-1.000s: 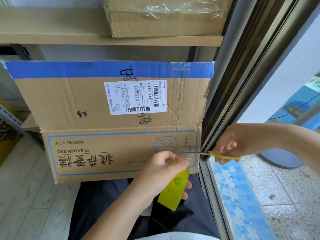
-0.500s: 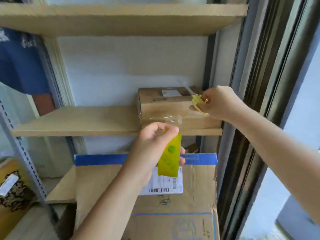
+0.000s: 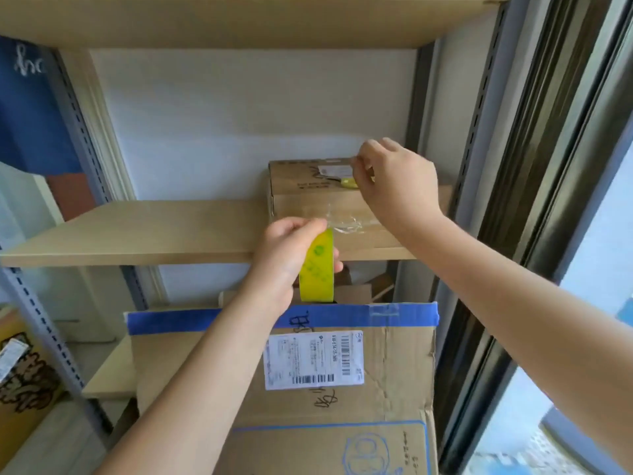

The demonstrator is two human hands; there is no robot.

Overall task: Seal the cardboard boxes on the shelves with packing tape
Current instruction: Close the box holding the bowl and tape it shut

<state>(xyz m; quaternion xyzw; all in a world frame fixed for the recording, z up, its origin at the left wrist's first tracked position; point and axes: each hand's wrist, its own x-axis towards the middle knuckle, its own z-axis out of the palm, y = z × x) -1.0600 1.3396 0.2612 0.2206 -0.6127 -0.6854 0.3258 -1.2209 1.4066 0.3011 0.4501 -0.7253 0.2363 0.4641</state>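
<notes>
Landmark: small cardboard box (image 3: 301, 186), sitting at the right end of the wooden shelf (image 3: 137, 234), clear tape wrinkled across its front. Left hand (image 3: 291, 255) is just below and in front of the box, fingers curled round the yellow tape roll (image 3: 317, 269). Right hand (image 3: 394, 186) is over the box's top right; fingers pinch near its white label (image 3: 334, 171), with something small and yellow under the palm, can't identify it. Large cardboard box (image 3: 394, 371) with blue tape sits below the small one.
</notes>
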